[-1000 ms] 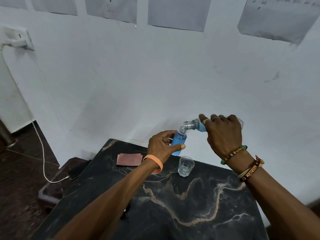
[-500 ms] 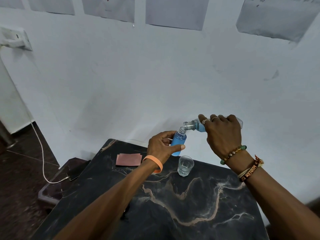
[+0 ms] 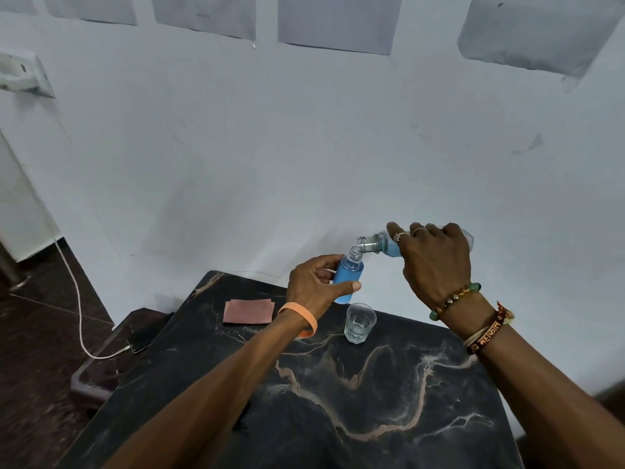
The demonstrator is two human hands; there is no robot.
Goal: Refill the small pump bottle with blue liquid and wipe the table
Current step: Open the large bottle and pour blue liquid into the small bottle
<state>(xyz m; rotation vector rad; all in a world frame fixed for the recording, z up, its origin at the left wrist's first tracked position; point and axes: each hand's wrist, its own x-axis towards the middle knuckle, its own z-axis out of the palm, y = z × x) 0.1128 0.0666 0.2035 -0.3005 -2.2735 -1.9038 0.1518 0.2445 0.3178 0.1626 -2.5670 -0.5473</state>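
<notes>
Orange wristband (image 3: 311,320) at left hand (image 3: 313,287); beaded bracelet (image 3: 455,298), lettered band (image 3: 487,336), rings (image 3: 400,236) at right hand (image 3: 436,262).

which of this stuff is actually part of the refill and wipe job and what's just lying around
In the job:
small bottle in the left hand
larger bottle, tipped by the right hand
pink cloth
table

Lying about, it seems:
glass
phone on its cable
papers on the wall
</notes>
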